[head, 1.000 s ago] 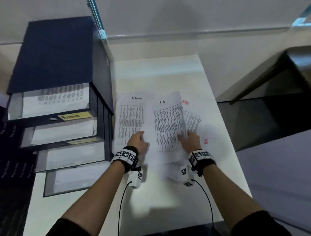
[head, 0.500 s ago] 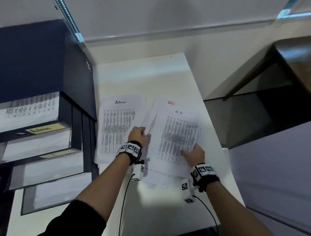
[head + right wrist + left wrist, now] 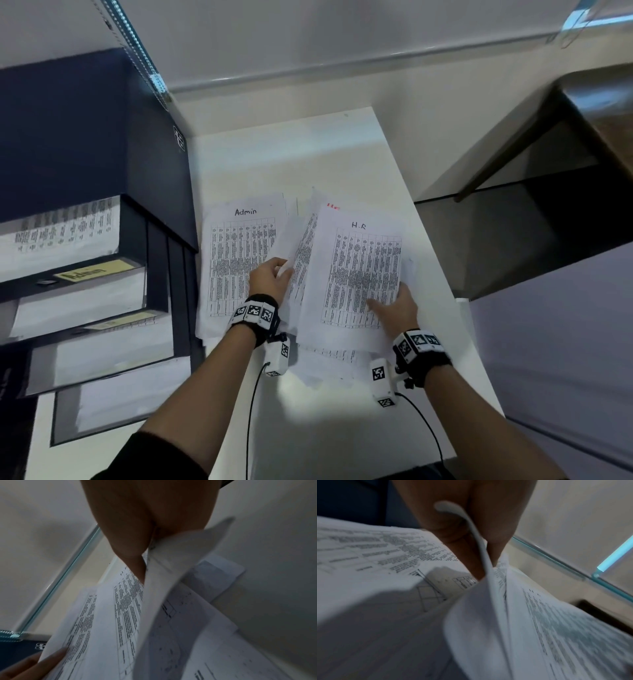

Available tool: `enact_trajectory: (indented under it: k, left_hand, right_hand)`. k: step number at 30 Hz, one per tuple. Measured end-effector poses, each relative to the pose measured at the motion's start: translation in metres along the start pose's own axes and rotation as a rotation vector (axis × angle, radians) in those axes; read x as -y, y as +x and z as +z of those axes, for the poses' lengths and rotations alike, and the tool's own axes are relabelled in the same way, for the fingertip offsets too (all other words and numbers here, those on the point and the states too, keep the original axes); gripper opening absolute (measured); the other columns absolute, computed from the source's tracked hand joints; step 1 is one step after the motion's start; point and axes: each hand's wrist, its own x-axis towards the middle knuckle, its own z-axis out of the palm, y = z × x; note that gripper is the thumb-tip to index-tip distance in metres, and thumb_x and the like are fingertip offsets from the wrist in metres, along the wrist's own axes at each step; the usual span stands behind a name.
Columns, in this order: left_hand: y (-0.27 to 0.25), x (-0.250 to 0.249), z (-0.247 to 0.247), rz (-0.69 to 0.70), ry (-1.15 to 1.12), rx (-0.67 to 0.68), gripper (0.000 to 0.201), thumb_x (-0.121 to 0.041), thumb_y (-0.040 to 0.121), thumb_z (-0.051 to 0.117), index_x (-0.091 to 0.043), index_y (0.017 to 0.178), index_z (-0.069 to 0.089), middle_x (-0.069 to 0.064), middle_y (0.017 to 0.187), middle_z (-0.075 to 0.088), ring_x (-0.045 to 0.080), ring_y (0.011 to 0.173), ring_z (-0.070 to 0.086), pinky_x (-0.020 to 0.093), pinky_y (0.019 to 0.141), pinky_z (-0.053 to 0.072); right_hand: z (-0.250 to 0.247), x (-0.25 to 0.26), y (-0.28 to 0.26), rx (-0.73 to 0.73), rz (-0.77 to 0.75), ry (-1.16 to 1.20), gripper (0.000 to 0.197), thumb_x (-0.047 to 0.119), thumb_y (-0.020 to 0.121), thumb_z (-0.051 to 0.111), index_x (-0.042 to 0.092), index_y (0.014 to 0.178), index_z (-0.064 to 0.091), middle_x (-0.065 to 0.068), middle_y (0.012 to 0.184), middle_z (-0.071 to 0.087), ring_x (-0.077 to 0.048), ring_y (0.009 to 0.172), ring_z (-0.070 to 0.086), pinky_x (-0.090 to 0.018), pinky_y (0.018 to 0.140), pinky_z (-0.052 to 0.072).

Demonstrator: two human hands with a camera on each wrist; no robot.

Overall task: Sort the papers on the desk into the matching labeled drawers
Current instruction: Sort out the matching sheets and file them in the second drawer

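Observation:
Printed sheets lie spread on the white desk (image 3: 308, 154). A sheet headed "Admin" (image 3: 239, 253) lies flat at the left. A sheet headed "H.R" (image 3: 359, 274) is lifted off the pile. My right hand (image 3: 394, 305) pinches its lower right part (image 3: 154, 588), thumb on top. My left hand (image 3: 270, 277) pinches the edge of a bent sheet (image 3: 481, 574) between the two stacks. More sheets, one marked in red (image 3: 333, 206), lie underneath. The dark drawer unit (image 3: 85, 154) stands at the left, its top drawer labelled "Admin" (image 3: 87, 272).
The drawer unit's several drawers are pulled out in steps, with paper in them; a second label (image 3: 120, 321) is unreadable. The desk ends at the right (image 3: 445, 274), with a dark gap and a brown table (image 3: 599, 113) beyond. A wall runs behind.
The H.R sheet has been lifted and shifted right over the red-marked sheets, with my right hand now gripping its lower right. My left hand has picked up a sheet edge. The view has swung right.

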Motion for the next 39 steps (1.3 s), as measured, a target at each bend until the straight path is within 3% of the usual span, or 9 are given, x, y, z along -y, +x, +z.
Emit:
enact_trajectory:
  k: [5,10,13,17,20,22,25,28,39]
  left_hand:
    - [-0.002,0.007,0.002,-0.027,0.266,0.148,0.036,-0.032,0.099,0.052,-0.001,0.087,0.065,0.014,0.103,0.063,0.023,0.079,0.056,0.026,0.076,0.043]
    - [-0.001,-0.002,0.0,-0.101,0.399,0.236,0.057,-0.059,0.08,0.069,-0.005,0.095,0.058,0.009,0.089,0.058,0.022,0.079,0.055,0.029,0.065,0.043]
    - [-0.006,0.001,-0.001,-0.131,0.316,0.273,0.06,-0.045,0.082,0.075,0.002,0.114,0.057,0.013,0.1,0.063,0.023,0.083,0.057,0.026,0.064,0.043]
    - [-0.019,0.006,-0.017,-0.09,0.063,0.293,0.046,-0.047,0.084,0.071,-0.003,0.091,0.062,0.0,0.06,0.046,0.014,0.045,0.038,0.024,0.049,0.037]
    - [-0.031,0.002,-0.041,-0.012,-0.086,0.33,0.051,-0.06,0.08,0.067,-0.011,0.096,0.067,0.014,0.076,0.07,0.032,0.062,0.065,0.038,0.067,0.059]
    - [-0.041,-0.009,-0.058,0.015,-0.126,0.352,0.057,-0.066,0.079,0.065,-0.011,0.093,0.067,0.016,0.082,0.073,0.031,0.071,0.07,0.048,0.071,0.059]
    - [-0.055,-0.024,-0.083,0.092,-0.166,0.302,0.026,-0.036,0.095,0.061,-0.021,0.075,0.056,-0.014,0.052,0.055,0.003,0.044,0.053,0.016,0.05,0.047]
    - [-0.056,-0.025,-0.102,0.187,-0.239,0.236,0.02,-0.032,0.091,0.067,-0.016,0.103,0.065,-0.015,0.087,0.069,0.002,0.072,0.067,0.013,0.07,0.055]
    - [-0.092,-0.011,-0.149,0.213,-0.19,-0.025,0.04,-0.042,0.093,0.063,-0.011,0.07,0.051,0.001,0.061,0.055,0.008,0.055,0.047,0.02,0.055,0.045]
  right_hand:
    - [0.015,0.009,-0.004,0.236,0.021,-0.154,0.058,0.024,0.098,0.057,0.007,0.146,0.03,-0.019,0.144,0.048,-0.036,0.129,0.05,-0.041,0.105,0.041]
    - [0.026,0.016,-0.016,0.484,-0.035,-0.336,0.063,0.027,0.1,0.053,0.014,0.151,0.02,-0.017,0.144,0.05,-0.036,0.126,0.054,-0.044,0.107,0.042]
    - [0.027,0.012,-0.016,0.399,-0.077,-0.368,0.066,0.034,0.091,0.066,0.013,0.145,0.033,-0.012,0.139,0.055,-0.031,0.123,0.057,-0.041,0.104,0.046]
    - [0.013,0.017,-0.011,0.124,-0.109,-0.193,0.109,0.052,0.07,0.081,0.011,0.152,0.023,-0.017,0.144,0.041,-0.031,0.128,0.047,-0.048,0.107,0.043]
    - [0.006,0.028,-0.011,0.184,-0.129,0.015,0.121,0.053,0.063,0.086,0.025,0.155,0.013,-0.014,0.153,0.035,-0.032,0.134,0.043,-0.054,0.108,0.041]
    - [0.007,0.04,-0.014,0.218,-0.16,0.142,0.112,0.052,0.065,0.086,0.03,0.152,0.018,-0.011,0.154,0.037,-0.032,0.139,0.04,-0.057,0.108,0.04]
    - [0.009,0.069,-0.03,0.158,-0.295,0.25,0.072,0.017,0.083,0.074,0.009,0.143,0.035,-0.013,0.142,0.051,-0.026,0.13,0.052,-0.054,0.104,0.046]
    - [0.009,0.093,-0.05,0.12,-0.47,0.333,0.037,0.0,0.087,0.064,0.012,0.12,0.053,-0.007,0.118,0.067,-0.022,0.109,0.066,-0.05,0.094,0.054]
    - [0.042,0.087,-0.098,0.131,-0.442,0.083,0.047,0.029,0.089,0.063,0.016,0.134,0.051,-0.006,0.131,0.062,-0.024,0.121,0.057,-0.052,0.105,0.045]
